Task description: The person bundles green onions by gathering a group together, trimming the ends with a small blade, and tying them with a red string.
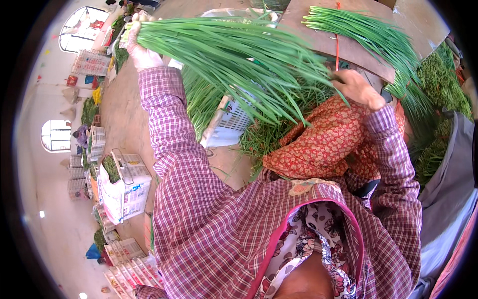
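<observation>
A large bunch of green chives [229,47] stretches across the upper middle, its pale stem ends at the left. My left hand [143,50] is closed around those stem ends and holds the bunch up. The long leaves fan out to the right, slightly blurred. At their far tips my right hand [357,88] has its fingers curled, apparently pinching a few leaf ends. Under the bunch stands a white plastic crate [231,122], with more chives [199,99] beside it. A red flowered cloth [323,137] covers my lap.
Another chive bunch [353,30] lies on a brown board [298,37], with an orange-red tie [337,55] hanging down. Loose leaves [261,144] litter the floor. Heaped greens [438,82] and grey cloth [448,154] are at right. A white crate [127,187] stands left.
</observation>
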A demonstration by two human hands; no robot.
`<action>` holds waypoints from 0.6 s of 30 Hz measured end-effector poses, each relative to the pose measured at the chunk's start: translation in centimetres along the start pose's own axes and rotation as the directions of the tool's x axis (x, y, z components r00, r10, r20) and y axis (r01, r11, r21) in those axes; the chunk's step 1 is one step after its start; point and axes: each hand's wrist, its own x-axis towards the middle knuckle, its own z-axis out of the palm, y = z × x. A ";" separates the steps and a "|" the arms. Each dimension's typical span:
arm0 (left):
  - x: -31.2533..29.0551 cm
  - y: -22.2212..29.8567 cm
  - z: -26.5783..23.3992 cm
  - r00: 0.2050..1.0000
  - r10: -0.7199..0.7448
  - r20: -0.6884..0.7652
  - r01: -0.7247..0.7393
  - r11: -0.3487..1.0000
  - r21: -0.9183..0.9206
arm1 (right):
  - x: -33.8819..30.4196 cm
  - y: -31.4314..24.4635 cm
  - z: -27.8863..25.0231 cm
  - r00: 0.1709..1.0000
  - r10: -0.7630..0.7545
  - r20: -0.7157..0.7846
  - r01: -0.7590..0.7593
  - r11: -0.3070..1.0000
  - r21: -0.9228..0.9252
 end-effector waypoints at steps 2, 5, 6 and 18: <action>0.2 1.2 -1.3 0.985 0.060 -0.159 -0.057 0.998 0.027 | -0.7 -0.1 -0.9 0.976 0.164 -0.143 -0.183 0.974 -0.137; 1.8 1.6 -3.5 0.989 0.068 -0.131 -0.066 0.998 0.019 | -0.2 0.0 -3.6 0.870 -0.041 -0.491 0.023 0.999 -0.044; 1.5 1.4 -2.9 0.994 0.060 -0.088 -0.057 0.998 0.033 | 0.1 -1.1 -4.7 0.787 -0.117 -0.606 0.129 0.991 -0.023; -3.3 -5.8 15.5 0.981 0.082 0.177 -0.099 0.991 0.092 | 10.3 -18.6 -4.5 0.449 -0.384 -0.807 0.546 0.833 -0.092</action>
